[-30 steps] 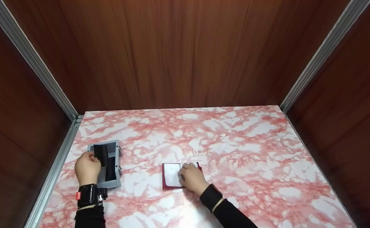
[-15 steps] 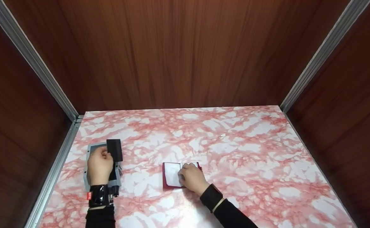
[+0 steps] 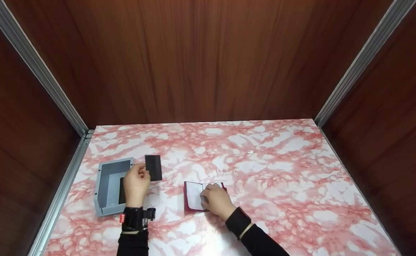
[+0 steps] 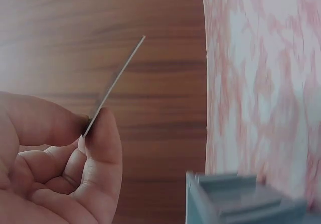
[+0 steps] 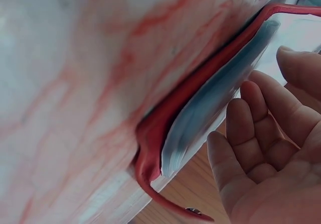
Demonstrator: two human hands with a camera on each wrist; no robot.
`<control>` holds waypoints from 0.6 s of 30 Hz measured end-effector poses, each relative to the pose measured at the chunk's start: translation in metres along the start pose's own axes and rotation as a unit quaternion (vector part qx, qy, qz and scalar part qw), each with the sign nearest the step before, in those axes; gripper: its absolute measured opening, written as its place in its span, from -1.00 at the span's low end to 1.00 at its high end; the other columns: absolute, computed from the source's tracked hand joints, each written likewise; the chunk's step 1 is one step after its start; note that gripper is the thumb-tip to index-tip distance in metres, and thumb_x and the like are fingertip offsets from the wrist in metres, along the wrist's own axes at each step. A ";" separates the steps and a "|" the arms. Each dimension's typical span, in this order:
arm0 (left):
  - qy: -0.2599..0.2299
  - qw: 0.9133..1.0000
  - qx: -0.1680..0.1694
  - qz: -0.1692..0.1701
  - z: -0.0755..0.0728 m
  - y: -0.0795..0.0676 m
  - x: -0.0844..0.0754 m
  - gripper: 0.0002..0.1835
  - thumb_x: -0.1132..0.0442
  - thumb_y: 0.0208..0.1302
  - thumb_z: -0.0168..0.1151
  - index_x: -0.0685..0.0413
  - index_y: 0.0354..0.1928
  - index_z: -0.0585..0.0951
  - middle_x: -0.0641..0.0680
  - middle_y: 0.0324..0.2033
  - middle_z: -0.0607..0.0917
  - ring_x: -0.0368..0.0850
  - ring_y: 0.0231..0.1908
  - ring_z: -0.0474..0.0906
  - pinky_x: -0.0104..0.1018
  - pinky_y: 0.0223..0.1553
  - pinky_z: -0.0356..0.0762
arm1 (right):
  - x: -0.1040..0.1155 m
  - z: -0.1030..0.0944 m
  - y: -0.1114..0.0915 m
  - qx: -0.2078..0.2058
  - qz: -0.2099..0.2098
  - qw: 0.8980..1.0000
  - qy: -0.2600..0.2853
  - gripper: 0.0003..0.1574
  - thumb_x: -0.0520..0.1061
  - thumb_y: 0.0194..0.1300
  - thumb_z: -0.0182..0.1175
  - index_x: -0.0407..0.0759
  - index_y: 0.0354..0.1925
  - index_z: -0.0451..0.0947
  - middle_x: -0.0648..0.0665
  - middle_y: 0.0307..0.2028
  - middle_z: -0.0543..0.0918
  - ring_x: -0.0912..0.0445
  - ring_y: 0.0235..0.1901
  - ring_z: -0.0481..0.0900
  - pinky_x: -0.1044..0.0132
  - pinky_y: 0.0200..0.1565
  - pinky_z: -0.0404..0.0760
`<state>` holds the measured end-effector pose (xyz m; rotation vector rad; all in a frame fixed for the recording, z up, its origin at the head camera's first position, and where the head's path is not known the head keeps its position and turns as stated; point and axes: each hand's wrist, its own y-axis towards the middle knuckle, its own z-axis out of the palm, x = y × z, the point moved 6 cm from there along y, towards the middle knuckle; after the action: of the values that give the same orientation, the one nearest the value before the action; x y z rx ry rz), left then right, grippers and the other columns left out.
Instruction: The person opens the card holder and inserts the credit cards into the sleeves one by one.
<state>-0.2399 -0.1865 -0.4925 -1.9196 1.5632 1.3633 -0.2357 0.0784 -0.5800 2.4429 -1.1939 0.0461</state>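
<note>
My left hand [image 3: 136, 184] pinches a thin black card [image 3: 153, 168] by its left edge, just right of the grey bin. In the left wrist view the card [image 4: 115, 83] shows nearly edge-on between thumb and forefinger. A small red card holder [image 3: 194, 196] with clear sleeves lies spread out on the table. My right hand [image 3: 217, 201] rests on its right half, fingers loosely bent. The right wrist view shows the fingertips at the clear sleeves [image 5: 215, 98] and the thumb over the other page. A strap with a snap [image 5: 193, 211] sticks out from the holder.
The grey plastic bin [image 3: 103, 188] stands at the table's left side, with another black item [image 3: 122, 192] inside, partly hidden by the left hand. Brown wood-grain panels [image 3: 200, 64] and metal rails [image 3: 54, 85] border the pink-and-white marbled table [image 3: 272, 185].
My left hand has carried the black card rightward, from above the grey bin to beyond its right side. The right hand stays on the card holder, whose left page has lifted slightly.
</note>
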 end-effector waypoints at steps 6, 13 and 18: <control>-0.009 1.000 0.015 0.002 0.018 -0.007 -0.008 -0.76 0.49 0.18 0.21 0.38 -0.09 0.65 0.22 -0.35 0.68 0.07 -0.32 0.60 -0.08 -0.25 0.54 | -0.004 0.001 -0.001 0.006 0.005 1.000 -0.001 -0.82 -0.07 0.05 0.45 -0.09 -0.36 0.69 0.01 -0.42 0.55 0.02 -0.35 0.52 0.22 -0.23 0.52; -0.019 1.000 0.023 0.008 0.032 -0.011 -0.015 -0.77 0.47 0.15 0.24 0.35 -0.13 0.67 0.15 -0.39 0.68 0.00 -0.36 0.57 -0.13 -0.25 0.51 | -0.009 -0.003 -0.005 0.006 0.020 1.000 0.017 -0.79 -0.10 0.06 0.44 -0.11 -0.29 0.69 0.00 -0.40 0.55 0.04 -0.33 0.54 0.20 -0.23 0.55; -0.033 0.999 0.030 0.009 0.039 -0.014 -0.020 -0.78 0.48 0.15 0.23 0.36 -0.14 0.67 0.15 -0.39 0.68 0.00 -0.36 0.58 -0.13 -0.25 0.53 | -0.011 -0.008 -0.006 -0.003 0.022 0.999 0.027 -0.79 -0.12 0.09 0.44 -0.14 -0.26 0.69 -0.01 -0.38 0.57 0.07 -0.34 0.54 0.21 -0.21 0.57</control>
<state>-0.2450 -0.1417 -0.5000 -1.8113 1.5754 1.3561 -0.2368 0.0933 -0.5771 2.3955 -1.2221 0.1206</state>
